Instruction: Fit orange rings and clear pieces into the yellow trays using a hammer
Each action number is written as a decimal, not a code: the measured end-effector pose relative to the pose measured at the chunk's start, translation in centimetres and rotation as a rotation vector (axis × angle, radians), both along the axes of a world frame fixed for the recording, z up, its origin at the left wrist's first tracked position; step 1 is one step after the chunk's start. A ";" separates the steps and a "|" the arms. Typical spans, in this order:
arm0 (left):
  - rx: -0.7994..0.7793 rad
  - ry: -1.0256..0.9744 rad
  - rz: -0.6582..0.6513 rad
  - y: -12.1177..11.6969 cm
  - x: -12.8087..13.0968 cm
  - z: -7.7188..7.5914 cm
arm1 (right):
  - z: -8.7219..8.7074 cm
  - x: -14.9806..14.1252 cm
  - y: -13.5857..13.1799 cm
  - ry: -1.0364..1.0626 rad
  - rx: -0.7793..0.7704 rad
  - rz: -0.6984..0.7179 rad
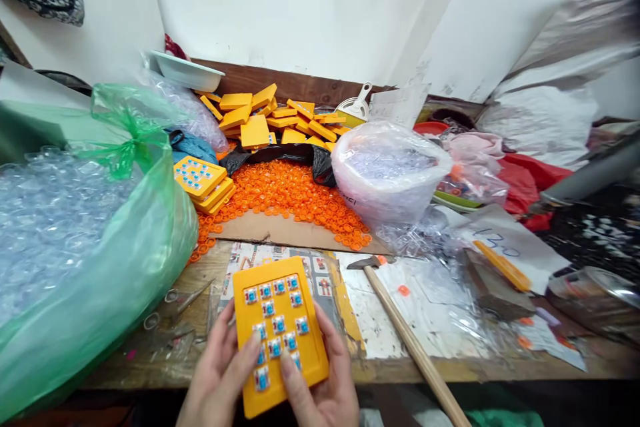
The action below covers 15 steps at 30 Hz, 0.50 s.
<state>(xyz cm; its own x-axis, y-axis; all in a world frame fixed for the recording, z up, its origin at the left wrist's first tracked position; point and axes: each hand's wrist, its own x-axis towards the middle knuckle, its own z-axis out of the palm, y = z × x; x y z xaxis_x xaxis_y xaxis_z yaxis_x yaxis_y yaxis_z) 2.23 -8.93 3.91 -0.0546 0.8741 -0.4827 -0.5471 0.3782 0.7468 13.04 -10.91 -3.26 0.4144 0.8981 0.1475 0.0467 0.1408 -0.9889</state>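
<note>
Both my hands hold a yellow plastic tray (313, 357) tilted up at the table's front edge. Small white square pieces with blue centres sit in rows and patches on its face. My left hand (215, 373) grips the left side, thumb resting on the face near the lower pieces. My right hand (327, 373) wraps the right side, its thumb pressing by the lower middle pieces. The fingers behind the tray are mostly hidden. Beyond it lies a pile of small orange plastic rings (285, 187), and a stack of similar yellow trays (200, 177) stands left of the pile.
A green bag (170, 227) of clear plastic parts fills the left. A white bag (390, 180) of clear pieces stands right of the rings. A hammer (400, 327) lies across the right side, near a dark block (493, 287). More yellow trays (255, 131) are heaped against the wall.
</note>
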 end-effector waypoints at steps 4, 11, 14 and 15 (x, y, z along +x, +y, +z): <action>-0.066 -0.216 -0.216 4.3 3.7 2.1 | 1.7 5.6 -0.1 -0.246 0.075 -0.030; -0.112 -0.203 -0.276 6.6 5.2 -0.4 | 4.7 20.7 1.3 -0.864 -0.389 -0.183; -0.081 -0.260 -0.300 6.6 6.0 -1.4 | 3.3 21.5 2.2 -0.982 -0.458 0.002; -0.057 -0.273 -0.300 6.6 6.2 -1.6 | 2.6 21.2 2.5 -1.036 -0.451 0.027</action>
<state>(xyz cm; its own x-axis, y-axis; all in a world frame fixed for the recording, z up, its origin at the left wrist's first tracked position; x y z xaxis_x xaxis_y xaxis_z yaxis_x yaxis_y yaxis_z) 8.39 -2.35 2.34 0.3355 0.8033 -0.4922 -0.5811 0.5877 0.5631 34.24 -8.45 -0.62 0.2604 0.9630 0.0689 0.8758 -0.2056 -0.4366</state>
